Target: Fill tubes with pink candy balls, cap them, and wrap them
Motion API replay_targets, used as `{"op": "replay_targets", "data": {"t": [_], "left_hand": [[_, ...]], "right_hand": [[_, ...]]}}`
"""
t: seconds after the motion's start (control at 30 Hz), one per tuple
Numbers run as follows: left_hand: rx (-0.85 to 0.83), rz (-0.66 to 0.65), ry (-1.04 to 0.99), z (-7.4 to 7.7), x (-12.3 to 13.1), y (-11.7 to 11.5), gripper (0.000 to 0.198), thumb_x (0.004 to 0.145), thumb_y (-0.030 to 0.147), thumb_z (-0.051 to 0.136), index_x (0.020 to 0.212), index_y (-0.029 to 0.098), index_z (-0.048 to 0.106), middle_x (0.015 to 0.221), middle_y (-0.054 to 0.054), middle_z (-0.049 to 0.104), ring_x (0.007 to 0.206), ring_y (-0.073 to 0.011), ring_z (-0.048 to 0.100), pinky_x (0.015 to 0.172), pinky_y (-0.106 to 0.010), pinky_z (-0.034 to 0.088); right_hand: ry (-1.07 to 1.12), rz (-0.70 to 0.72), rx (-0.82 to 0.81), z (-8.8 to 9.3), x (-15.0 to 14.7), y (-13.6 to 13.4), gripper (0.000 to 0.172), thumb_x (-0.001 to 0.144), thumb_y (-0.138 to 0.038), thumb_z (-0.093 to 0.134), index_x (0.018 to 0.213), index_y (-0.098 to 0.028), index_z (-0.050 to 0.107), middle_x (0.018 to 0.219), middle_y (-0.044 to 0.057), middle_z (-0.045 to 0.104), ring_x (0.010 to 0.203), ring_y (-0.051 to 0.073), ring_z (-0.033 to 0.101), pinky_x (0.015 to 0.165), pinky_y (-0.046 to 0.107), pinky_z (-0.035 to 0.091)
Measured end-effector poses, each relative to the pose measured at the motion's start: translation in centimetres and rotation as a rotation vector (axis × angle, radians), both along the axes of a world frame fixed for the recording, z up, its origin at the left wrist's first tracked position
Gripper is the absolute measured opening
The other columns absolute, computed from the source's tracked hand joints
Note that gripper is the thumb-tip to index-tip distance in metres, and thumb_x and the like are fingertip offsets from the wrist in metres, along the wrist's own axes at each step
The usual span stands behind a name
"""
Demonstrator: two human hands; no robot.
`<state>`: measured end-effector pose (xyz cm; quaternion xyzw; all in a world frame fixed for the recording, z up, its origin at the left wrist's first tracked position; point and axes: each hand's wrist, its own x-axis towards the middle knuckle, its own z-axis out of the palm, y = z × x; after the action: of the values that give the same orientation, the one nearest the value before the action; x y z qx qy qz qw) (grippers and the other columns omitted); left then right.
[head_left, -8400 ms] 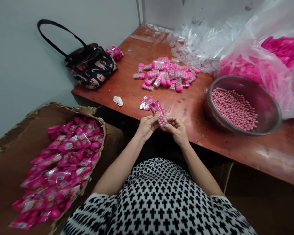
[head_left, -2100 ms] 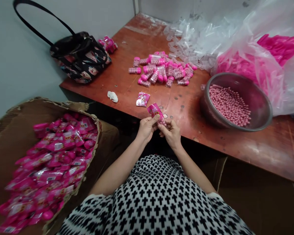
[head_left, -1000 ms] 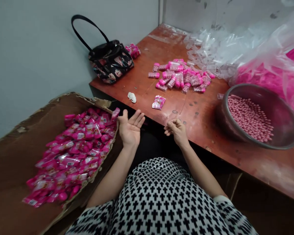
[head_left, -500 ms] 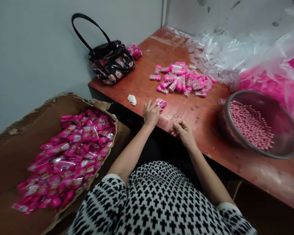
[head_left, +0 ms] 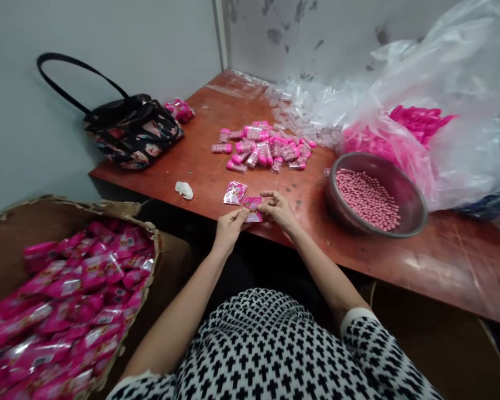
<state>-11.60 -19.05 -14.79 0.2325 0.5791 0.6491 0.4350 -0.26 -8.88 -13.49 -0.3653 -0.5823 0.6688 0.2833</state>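
Note:
A flat pink printed packet (head_left: pixel 253 209) is held up between my two hands just above the table's front edge. My left hand (head_left: pixel 230 226) pinches its left side, and my right hand (head_left: pixel 278 211) grips its right side with thumb and fingers. Right behind it, more pink packets (head_left: pixel 234 192) lie in a small flat stack on the table. Farther back is a pile of small clear bottles (head_left: pixel 262 147) with pink caps, filled with pink beads. A crumpled white scrap (head_left: pixel 184 190) rests to the left of the stack.
A grey bowl (head_left: pixel 416 219) of pink beads (head_left: pixel 366 200) stands at right. Behind it are a clear plastic bag (head_left: pixel 454 144) with pink pieces and a heap of clear empty tubes (head_left: pixel 300 105). A flowered handbag (head_left: pixel 137 133) sits at left, above a cardboard box (head_left: pixel 8 228) of pink packages.
My left hand has come off the packet stack, and both hands have met on one raised packet. The view has turned to the right.

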Motion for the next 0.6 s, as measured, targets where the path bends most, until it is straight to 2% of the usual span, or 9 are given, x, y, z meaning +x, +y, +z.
{"op": "replay_targets", "data": {"t": [0.1, 0.17, 0.2, 0.23, 0.3, 0.33, 0.4, 0.53, 0.6], "left_hand": [[-0.055, -0.095, -0.172, 0.3, -0.2, 0.2, 0.036, 0.056, 0.039, 0.080, 0.076, 0.010, 0.072, 0.075, -0.006, 0.070, 0.067, -0.0148, 0.065, 0.067, -0.026, 0.056], [-0.078, -0.044, -0.187, 0.2, -0.3, 0.4, 0.033, 0.051, 0.036, 0.082, 0.071, 0.010, 0.072, 0.070, -0.005, 0.069, 0.062, -0.0120, 0.064, 0.061, -0.022, 0.055], [-0.087, -0.010, -0.181, 0.2, -0.3, 0.5, 0.032, 0.050, 0.034, 0.082, 0.069, 0.010, 0.072, 0.068, -0.005, 0.069, 0.060, -0.0115, 0.064, 0.060, -0.021, 0.055], [-0.094, 0.024, -0.170, 0.1, -0.4, 0.6, 0.031, 0.050, 0.033, 0.083, 0.067, 0.010, 0.072, 0.067, -0.005, 0.069, 0.059, -0.0115, 0.064, 0.059, -0.020, 0.055], [-0.105, 0.069, -0.151, -0.2, -0.5, 0.7, 0.028, 0.050, 0.032, 0.082, 0.066, 0.011, 0.072, 0.065, -0.005, 0.069, 0.059, -0.0120, 0.064, 0.058, -0.020, 0.055], [-0.111, 0.081, -0.145, -0.3, -0.6, 0.8, 0.027, 0.050, 0.031, 0.082, 0.066, 0.011, 0.072, 0.065, -0.006, 0.069, 0.059, -0.0124, 0.065, 0.059, -0.020, 0.055], [-0.127, 0.095, -0.142, -0.5, -0.7, 1.1, 0.026, 0.051, 0.031, 0.081, 0.065, 0.011, 0.072, 0.065, -0.006, 0.070, 0.061, -0.0129, 0.065, 0.060, -0.020, 0.055], [-0.176, 0.111, -0.116, -0.9, -0.9, 1.4, 0.024, 0.051, 0.030, 0.080, 0.063, 0.012, 0.071, 0.062, -0.004, 0.068, 0.059, -0.0118, 0.064, 0.061, -0.019, 0.055], [-0.205, 0.113, -0.104, -1.1, -1.0, 1.5, 0.024, 0.050, 0.030, 0.081, 0.062, 0.012, 0.071, 0.061, -0.003, 0.067, 0.058, -0.0111, 0.063, 0.060, -0.019, 0.055]], "right_hand": [[-0.068, 0.101, 0.053, -0.2, 0.5, 0.5, 0.046, 0.062, -0.038, 0.073, 0.099, -0.019, 0.053, 0.057, -0.008, 0.053, 0.043, 0.007, 0.046, 0.041, 0.017, 0.034], [-0.102, 0.145, 0.102, -0.3, 0.4, 1.7, 0.043, 0.064, -0.041, 0.071, 0.097, -0.019, 0.055, 0.060, -0.006, 0.056, 0.047, 0.009, 0.050, 0.045, 0.020, 0.039], [-0.117, 0.118, 0.158, -0.3, 0.3, 2.8, 0.040, 0.066, -0.042, 0.070, 0.096, -0.019, 0.056, 0.064, -0.004, 0.059, 0.052, 0.010, 0.053, 0.050, 0.022, 0.043], [-0.133, 0.045, 0.241, -0.2, 0.2, 4.1, 0.038, 0.068, -0.043, 0.068, 0.095, -0.018, 0.057, 0.071, -0.002, 0.062, 0.060, 0.012, 0.057, 0.057, 0.025, 0.046], [-0.195, -0.208, 0.464, 0.5, -0.2, 7.7, 0.035, 0.075, -0.045, 0.061, 0.096, -0.017, 0.059, 0.088, 0.004, 0.065, 0.080, 0.015, 0.060, 0.075, 0.029, 0.047], [-0.256, -0.339, 0.576, 1.0, -0.4, 9.9, 0.037, 0.079, -0.046, 0.055, 0.100, -0.017, 0.058, 0.098, 0.007, 0.065, 0.090, 0.016, 0.059, 0.082, 0.030, 0.045], [-0.435, -0.505, 0.727, 2.1, -1.0, 14.4, 0.040, 0.086, -0.046, 0.045, 0.108, -0.015, 0.057, 0.112, 0.010, 0.061, 0.105, 0.019, 0.054, 0.091, 0.032, 0.040], [-0.796, -0.657, 0.790, 3.5, -2.6, 22.5, 0.046, 0.090, -0.047, 0.035, 0.116, -0.015, 0.055, 0.123, 0.013, 0.055, 0.117, 0.025, 0.045, 0.099, 0.041, 0.032], [-0.937, -0.645, 0.782, 3.7, -3.3, 25.3, 0.049, 0.089, -0.049, 0.034, 0.118, -0.016, 0.055, 0.128, 0.014, 0.051, 0.121, 0.030, 0.041, 0.099, 0.049, 0.029]]}}
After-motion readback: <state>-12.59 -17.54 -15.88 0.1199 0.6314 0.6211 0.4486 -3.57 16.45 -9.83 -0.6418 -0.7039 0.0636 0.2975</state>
